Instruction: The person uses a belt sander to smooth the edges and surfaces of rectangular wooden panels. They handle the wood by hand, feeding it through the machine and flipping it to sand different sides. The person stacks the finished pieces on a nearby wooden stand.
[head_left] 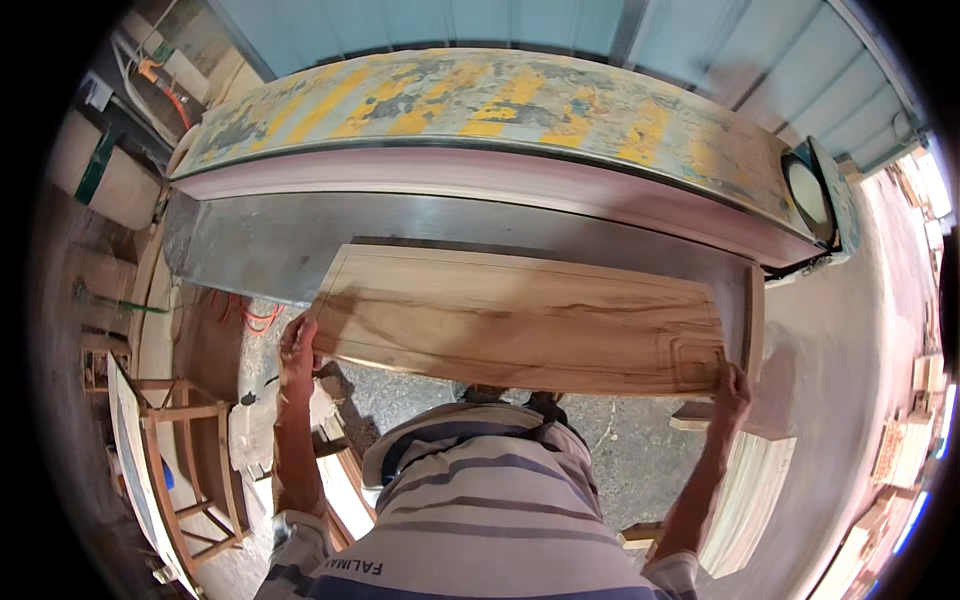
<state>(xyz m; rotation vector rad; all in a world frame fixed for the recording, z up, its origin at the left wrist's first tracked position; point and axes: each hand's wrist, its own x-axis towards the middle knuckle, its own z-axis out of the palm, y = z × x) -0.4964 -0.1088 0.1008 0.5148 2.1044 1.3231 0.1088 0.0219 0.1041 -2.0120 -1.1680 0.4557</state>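
A long wooden panel (520, 320) with brown grain and a routed line near its border lies level in front of me. Its far part rests over a grey metal table (270, 235), while the near edge overhangs toward my body. At the panel's left end my left hand (298, 340) is closed on the corner. My right hand (733, 392) grips the near right corner, fingers bent round the edge. Just behind the panel runs the pinkish belt (480, 180) of a long sanding machine.
The machine's top cover (480, 105) has worn yellow stripes, with a roller end (808, 195) at right. A wooden frame stand (190, 470) is at lower left. Stacked boards (750, 490) sit beside my right arm. A narrow wooden strip (755, 320) borders the table's right end.
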